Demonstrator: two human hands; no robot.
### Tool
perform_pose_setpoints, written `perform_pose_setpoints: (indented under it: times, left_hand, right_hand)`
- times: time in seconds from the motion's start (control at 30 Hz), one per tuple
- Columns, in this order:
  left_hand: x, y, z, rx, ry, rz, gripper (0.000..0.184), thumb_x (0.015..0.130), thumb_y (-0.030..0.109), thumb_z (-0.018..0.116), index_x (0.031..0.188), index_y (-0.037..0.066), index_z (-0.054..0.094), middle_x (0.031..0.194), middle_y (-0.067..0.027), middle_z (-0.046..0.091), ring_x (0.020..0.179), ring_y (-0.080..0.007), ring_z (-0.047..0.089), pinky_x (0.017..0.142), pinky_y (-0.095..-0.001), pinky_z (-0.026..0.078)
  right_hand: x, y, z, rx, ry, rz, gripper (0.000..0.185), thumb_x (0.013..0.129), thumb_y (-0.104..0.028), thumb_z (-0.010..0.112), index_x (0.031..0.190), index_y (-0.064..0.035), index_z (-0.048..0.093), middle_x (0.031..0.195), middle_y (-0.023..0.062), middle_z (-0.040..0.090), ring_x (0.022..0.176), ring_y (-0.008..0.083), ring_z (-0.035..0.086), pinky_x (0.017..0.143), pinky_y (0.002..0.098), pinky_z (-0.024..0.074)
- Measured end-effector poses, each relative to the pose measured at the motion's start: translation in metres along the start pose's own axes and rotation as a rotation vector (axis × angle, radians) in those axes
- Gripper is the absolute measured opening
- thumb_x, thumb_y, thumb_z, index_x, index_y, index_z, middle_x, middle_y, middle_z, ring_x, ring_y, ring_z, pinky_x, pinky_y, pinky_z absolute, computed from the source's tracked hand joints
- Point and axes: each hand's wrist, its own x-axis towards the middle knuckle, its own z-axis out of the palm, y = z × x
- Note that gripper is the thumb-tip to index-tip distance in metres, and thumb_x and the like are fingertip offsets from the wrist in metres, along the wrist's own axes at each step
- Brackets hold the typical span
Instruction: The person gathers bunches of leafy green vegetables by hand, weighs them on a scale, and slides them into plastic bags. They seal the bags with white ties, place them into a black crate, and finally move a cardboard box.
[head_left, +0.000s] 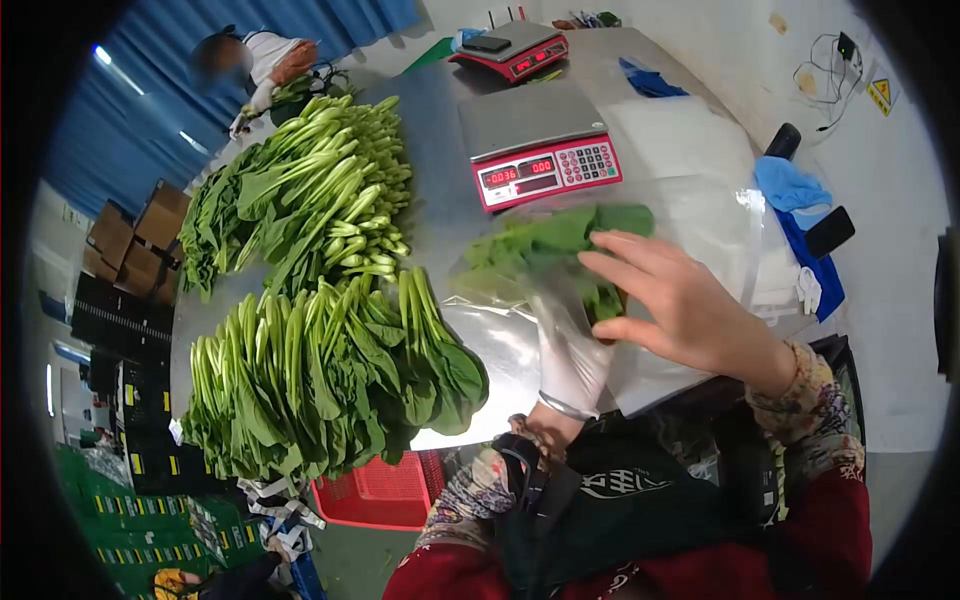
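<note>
A bunch of long-stemmed leafy greens [575, 228], partly covered by a clear plastic bag [488, 284], is held above the steel table [437, 170], in front of the near digital scale [545, 150]. The left hand [572, 362], covered in white, is placed under the bunch; its fingers are hidden, so its grip cannot be told. The bare right hand [685, 300] is set close beside it, thumb and fingers spread at the leaves. To the left, greens are laid in a far pile [320, 190] and a near pile [310, 370].
</note>
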Motion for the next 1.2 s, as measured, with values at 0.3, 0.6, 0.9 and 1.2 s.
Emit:
perform_pose_setpoints:
  times: [0.3, 0.6, 0.9, 1.2]
  left_hand:
    - [-0.014, 0.119, 0.038, 0.649, -0.101, 0.239, 0.061, 0.095, 0.049, 0.032, 0.094, -0.006, 0.057, 0.084, -0.0162, 0.063, 0.078, -0.0234, 0.061, 0.070, -0.0342, 0.049]
    - [0.105, 0.184, -0.007, 1.487, -0.287, 0.262, 0.102, 0.062, 0.018, 0.081, 0.140, 0.000, 0.017, 0.128, -0.0183, 0.039, 0.117, -0.0220, 0.041, 0.098, -0.0343, 0.035]
    - [0.174, 0.200, 0.047, 1.184, -0.527, 0.144, 0.034, 0.082, 0.001, 0.061, 0.115, -0.004, 0.057, 0.107, -0.0084, 0.063, 0.091, -0.0127, 0.060, 0.083, -0.0249, 0.048]
    - [0.012, 0.116, -0.087, 2.464, -1.147, 0.209, 0.076, 0.064, 0.005, 0.064, 0.135, 0.014, 0.039, 0.136, -0.0137, 0.041, 0.132, -0.0324, 0.030, 0.109, -0.0492, 0.019]
  right_hand:
    - [0.082, 0.027, -0.021, 0.191, 0.023, -0.137, 0.019, 0.081, -0.015, 0.060, 0.087, 0.0024, 0.058, 0.082, 0.0171, 0.060, 0.082, 0.0350, 0.057, 0.071, 0.0423, 0.0453]
    - [0.130, 0.029, -0.074, 0.023, 0.207, -0.217, 0.021, 0.083, -0.016, 0.059, 0.093, 0.0016, 0.060, 0.079, 0.0152, 0.062, 0.076, 0.0277, 0.060, 0.068, 0.0359, 0.0476]
    - [0.084, 0.092, -0.189, 0.265, 1.003, 0.179, 0.027, 0.090, -0.019, 0.055, 0.103, 0.0040, 0.057, 0.099, 0.0120, 0.060, 0.096, 0.0205, 0.056, 0.080, 0.0325, 0.0464]
    - [0.072, 0.186, 0.134, 0.085, 0.578, 0.361, 0.038, 0.074, 0.006, 0.052, 0.110, -0.0001, 0.060, 0.117, 0.0182, 0.056, 0.113, 0.0324, 0.050, 0.099, 0.0347, 0.0390]
